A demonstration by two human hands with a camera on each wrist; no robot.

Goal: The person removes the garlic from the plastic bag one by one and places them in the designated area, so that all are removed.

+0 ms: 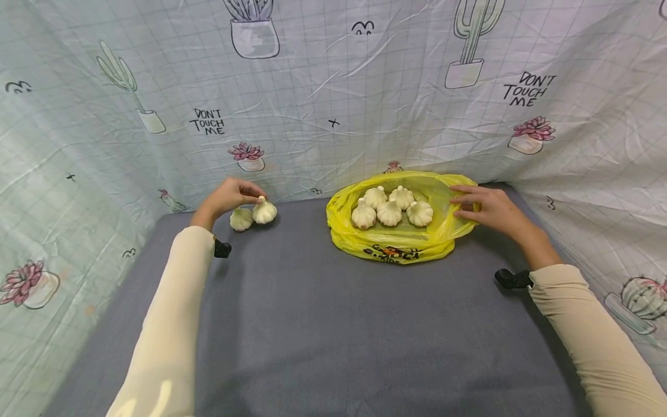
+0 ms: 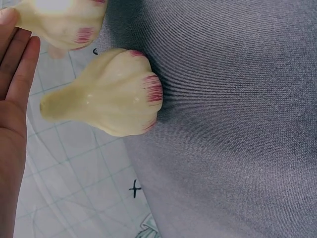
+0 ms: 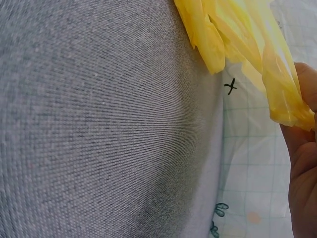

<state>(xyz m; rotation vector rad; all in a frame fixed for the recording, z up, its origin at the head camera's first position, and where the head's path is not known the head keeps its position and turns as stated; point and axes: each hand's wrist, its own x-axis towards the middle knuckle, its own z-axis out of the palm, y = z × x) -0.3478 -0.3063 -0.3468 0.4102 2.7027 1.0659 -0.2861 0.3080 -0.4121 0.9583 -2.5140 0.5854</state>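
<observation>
By its stem, my left hand (image 1: 233, 196) pinches a garlic bulb (image 1: 264, 211) near the back of the table. Just left of it a second garlic bulb (image 1: 241, 219) rests on the cloth. The left wrist view shows the held bulb (image 2: 64, 22) at the top, its stem at the fingertips, and the other bulb (image 2: 116, 94) below. A yellow plastic bag (image 1: 394, 246) lies with its mouth spread, several garlic bulbs (image 1: 389, 213) inside. At the bag's right rim, my right hand (image 1: 492, 209) grips the plastic between thumb and fingers; the yellow film (image 3: 285, 94) shows there too.
A grey cloth (image 1: 333, 330) covers the table. Behind and along both sides hangs a printed curtain (image 1: 323, 75) with cactus drawings, close to the table's back edge. Black wrist cameras (image 1: 513, 279) sit on both wrists.
</observation>
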